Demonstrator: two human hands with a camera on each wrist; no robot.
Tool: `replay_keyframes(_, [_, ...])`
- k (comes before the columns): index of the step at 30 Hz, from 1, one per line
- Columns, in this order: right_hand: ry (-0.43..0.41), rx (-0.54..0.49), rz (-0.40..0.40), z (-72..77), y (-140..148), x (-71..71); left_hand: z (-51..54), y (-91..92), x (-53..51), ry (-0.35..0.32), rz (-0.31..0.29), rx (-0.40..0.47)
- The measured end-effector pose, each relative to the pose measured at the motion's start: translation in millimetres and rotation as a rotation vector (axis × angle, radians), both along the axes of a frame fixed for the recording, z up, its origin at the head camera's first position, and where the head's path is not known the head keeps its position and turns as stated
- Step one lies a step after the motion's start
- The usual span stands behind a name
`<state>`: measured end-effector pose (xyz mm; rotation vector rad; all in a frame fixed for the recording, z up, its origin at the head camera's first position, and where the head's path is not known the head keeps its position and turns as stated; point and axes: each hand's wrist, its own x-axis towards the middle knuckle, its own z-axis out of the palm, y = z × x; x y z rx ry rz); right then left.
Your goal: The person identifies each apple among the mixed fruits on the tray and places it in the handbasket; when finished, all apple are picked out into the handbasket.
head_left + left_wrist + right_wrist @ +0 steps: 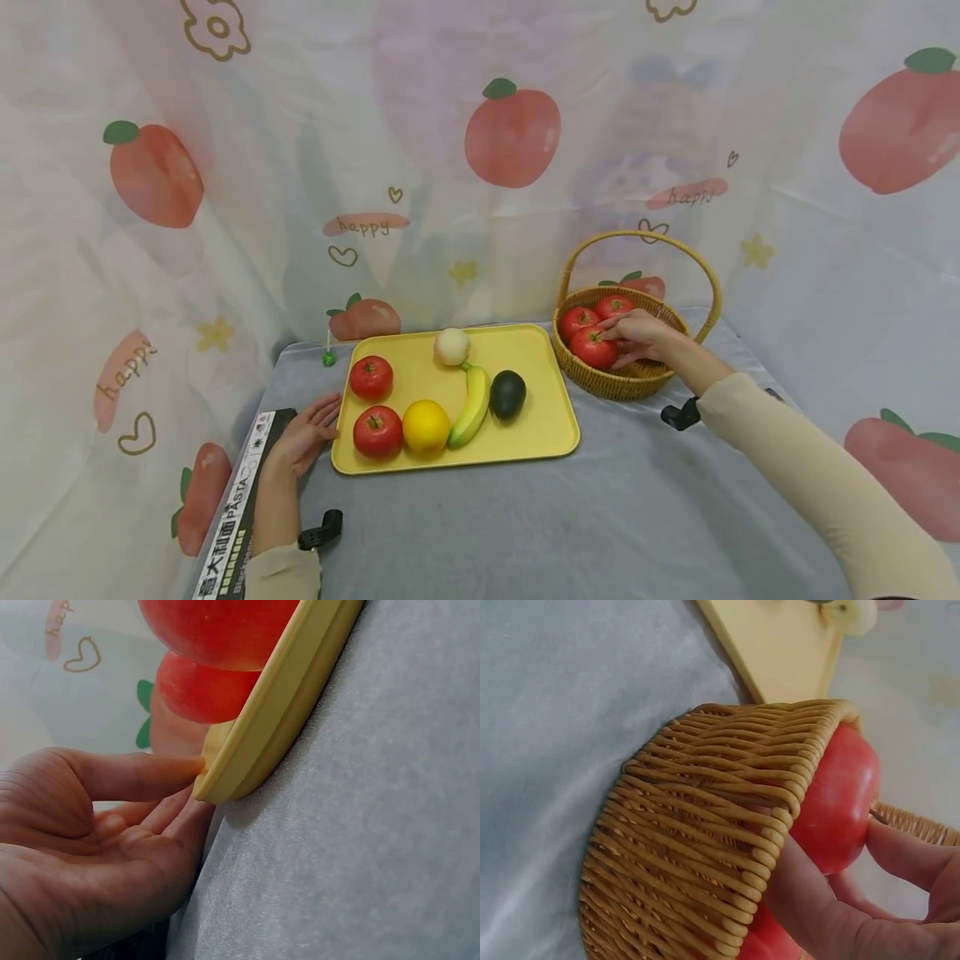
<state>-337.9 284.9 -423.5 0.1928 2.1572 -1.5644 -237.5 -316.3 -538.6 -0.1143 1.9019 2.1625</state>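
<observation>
At the right, a wicker basket (615,385) with a tall handle holds three red tomatoes. My right hand (643,335) reaches in over its rim and grips the front tomato (592,348), with thumb and fingers around it in the right wrist view. The other two tomatoes lie behind it. A yellow tray (525,442) lies left of the basket. My left hand (303,437) is at its left edge; in the left wrist view the thumb is on the rim (255,724) and the fingers go beneath, pinching it.
On the tray are a tomato (371,377), a second tomato (378,432), an orange (426,427), a banana (471,408), an avocado (507,395) and a pale peach (452,347). A pasta box (238,517) lies by my left forearm. A printed curtain (450,275) stands behind the grey-covered table (480,533).
</observation>
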Motion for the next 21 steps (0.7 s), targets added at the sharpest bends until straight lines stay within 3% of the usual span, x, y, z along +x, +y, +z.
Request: replay_keyframes(21, [-0.061,-0.047,-0.001,-16.5,-3.3,-1.3,-1.6,-1.5,0.0,-0.005,0.007,-0.025])
